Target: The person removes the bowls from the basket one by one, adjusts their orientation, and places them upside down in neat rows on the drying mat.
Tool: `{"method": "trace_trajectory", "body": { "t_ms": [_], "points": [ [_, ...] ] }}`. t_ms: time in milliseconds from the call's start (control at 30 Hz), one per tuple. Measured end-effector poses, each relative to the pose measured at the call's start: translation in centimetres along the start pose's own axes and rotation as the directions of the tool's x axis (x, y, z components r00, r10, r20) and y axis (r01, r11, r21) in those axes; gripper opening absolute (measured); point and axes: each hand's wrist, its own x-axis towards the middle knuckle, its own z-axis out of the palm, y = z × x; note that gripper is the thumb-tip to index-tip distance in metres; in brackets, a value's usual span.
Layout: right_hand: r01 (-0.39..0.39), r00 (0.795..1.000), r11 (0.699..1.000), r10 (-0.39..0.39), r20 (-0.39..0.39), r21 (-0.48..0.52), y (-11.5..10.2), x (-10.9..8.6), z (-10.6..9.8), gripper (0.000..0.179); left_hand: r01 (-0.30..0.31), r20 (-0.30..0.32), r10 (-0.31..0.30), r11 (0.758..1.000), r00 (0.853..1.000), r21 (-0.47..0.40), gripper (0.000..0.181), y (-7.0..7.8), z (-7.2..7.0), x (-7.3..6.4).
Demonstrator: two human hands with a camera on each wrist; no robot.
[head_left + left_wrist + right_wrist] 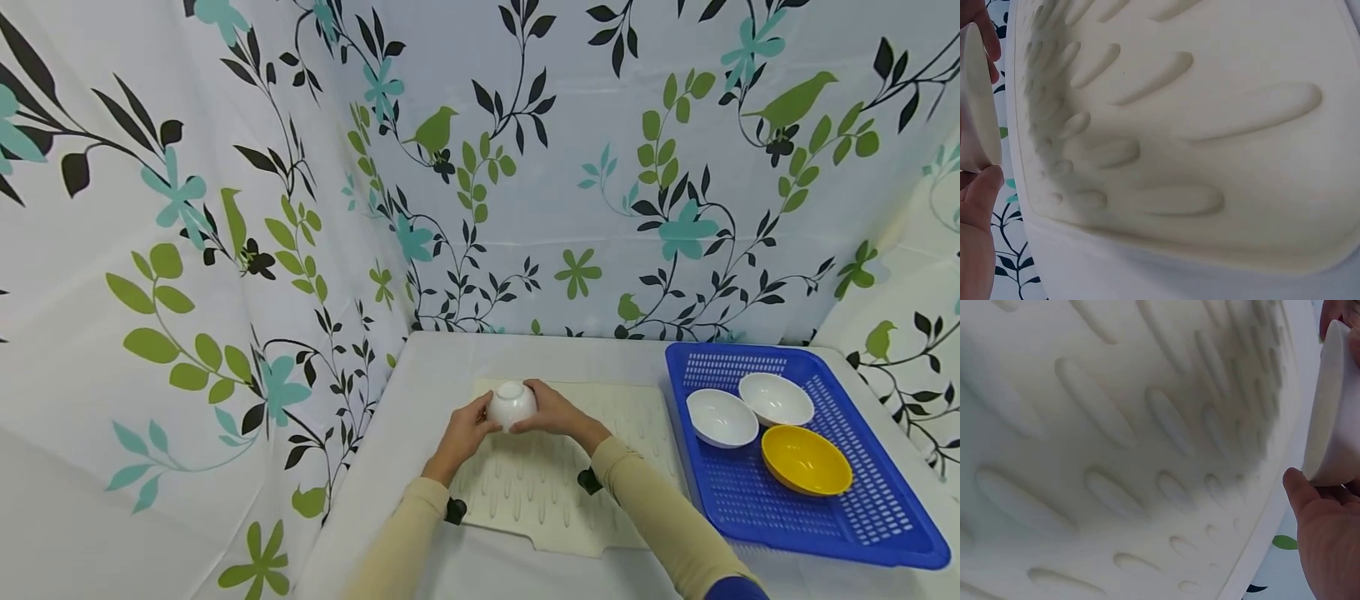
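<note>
Both hands hold a small white bowl (512, 406) upside down, its foot ring facing up, over the far part of a cream ridged draining mat (525, 492). My left hand (463, 433) grips the bowl's left side. From the right, my right hand (558, 410) grips it with the thumb low at the rim. In the left wrist view the bowl (977, 100) shows side-on, with the thumb at its rim. The right wrist view has the bowl (1335, 412) at its right edge, raised over the mat's ridges.
On the right stands a blue plastic basket (750, 508) holding two white bowls (722, 418) and a yellow bowl (806, 460). A white cloth (442, 367) covers the table. Patterned curtains (510, 275) hang behind and at both sides.
</note>
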Motion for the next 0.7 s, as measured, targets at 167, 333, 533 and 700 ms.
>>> {"method": "trace_trajectory", "body": {
  "t_ms": [167,333,533,700],
  "points": [
    [-0.013,0.999,0.998,0.011,-0.032,-0.066,1.1,0.8,1.3,0.095,0.086,-0.013,-0.087,0.993,0.996,-0.084,0.065,-0.8,0.9,0.3],
    [-0.063,0.995,0.985,0.05,-0.087,-0.162,1.9,1.2,2.5,0.096,0.109,-0.041,-0.112,0.992,0.993,-0.068,0.065,-1.8,2.0,0.6],
    [-0.074,0.989,0.984,0.052,-0.135,-0.161,1.9,1.6,3.7,0.089,0.102,-0.064,-0.108,0.991,0.992,-0.086,0.067,-2.2,2.7,0.7],
    [-0.101,0.983,0.979,0.071,-0.166,-0.178,1.6,1.7,4.1,0.099,0.098,-0.091,-0.105,0.992,0.99,-0.075,0.071,-2.5,3.2,1.1]
  ]
}}
